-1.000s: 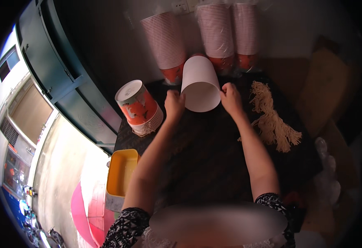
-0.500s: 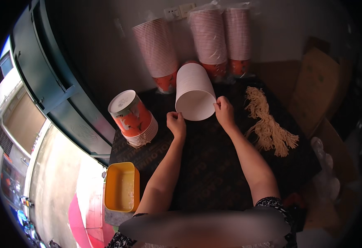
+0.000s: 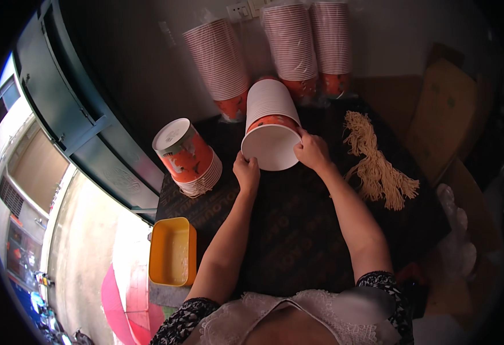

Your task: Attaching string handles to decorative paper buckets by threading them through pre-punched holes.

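Observation:
A large white-lined paper bucket [image 3: 271, 148] faces me, its mouth toward my body and an orange band showing behind its rim. It is partly drawn out of a lying stack of paper buckets [image 3: 268, 99]. My left hand [image 3: 246, 170] pinches the rim at its lower left, and my right hand [image 3: 313, 150] grips the rim on the right. To the left, a short upside-down stack of orange printed buckets [image 3: 186, 155] stands with some string around its lower rims. On the right lies a bundle of beige cotton strings [image 3: 375, 167].
Plastic-wrapped bucket stacks [image 3: 216, 60] stand against the wall at the back. A yellow rectangular container [image 3: 172, 252] sits at the table's left edge. Beside the dark table [image 3: 286, 230] are a green metal door [image 3: 85, 115] on the left and cardboard [image 3: 444, 109] on the right.
The front bucket has slid out of the stack toward me, so its orange outside shows. Both hands now hold its rim more firmly. My view has shifted slightly.

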A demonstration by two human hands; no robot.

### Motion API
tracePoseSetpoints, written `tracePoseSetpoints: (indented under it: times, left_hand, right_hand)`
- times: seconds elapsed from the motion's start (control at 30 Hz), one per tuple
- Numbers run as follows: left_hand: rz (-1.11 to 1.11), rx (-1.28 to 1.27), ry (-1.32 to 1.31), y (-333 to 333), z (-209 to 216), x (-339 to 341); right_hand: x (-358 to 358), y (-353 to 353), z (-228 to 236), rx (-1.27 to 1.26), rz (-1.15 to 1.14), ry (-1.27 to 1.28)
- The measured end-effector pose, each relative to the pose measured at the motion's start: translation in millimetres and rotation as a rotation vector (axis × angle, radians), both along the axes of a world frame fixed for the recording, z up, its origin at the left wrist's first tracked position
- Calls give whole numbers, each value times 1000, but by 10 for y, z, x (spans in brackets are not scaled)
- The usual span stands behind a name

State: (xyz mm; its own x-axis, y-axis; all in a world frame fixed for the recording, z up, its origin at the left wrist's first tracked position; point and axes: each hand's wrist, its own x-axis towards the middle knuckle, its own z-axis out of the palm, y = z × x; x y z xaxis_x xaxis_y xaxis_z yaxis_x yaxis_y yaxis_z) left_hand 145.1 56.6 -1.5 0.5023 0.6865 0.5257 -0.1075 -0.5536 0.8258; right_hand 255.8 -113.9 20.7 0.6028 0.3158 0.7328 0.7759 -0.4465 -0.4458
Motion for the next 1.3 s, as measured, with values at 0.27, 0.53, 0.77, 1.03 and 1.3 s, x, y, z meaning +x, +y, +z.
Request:
tracePoseSetpoints:
  times: [0.27,0.53,0.77,1.03,1.3]
  left_hand:
    - [-156,-143,-215,-33,445,-413]
    - [-251,-325,-296,-64,973,-830]
    - [-223,-400,-226,-48,1305,-1137]
    - [-287,-435,-139,155,1334,-1262]
    - [-348,-317,-115,119,1332,-1210]
  right_hand:
    - [-301,-154,600,103,461,-59]
    - [-687,-468,1261,345,441,-56]
    - [-1112,-676,1537,-141,606,-378]
    - [-1350,-327,1325,-356,761,-175]
    - [-1229,-14,1094,-66,785,-90]
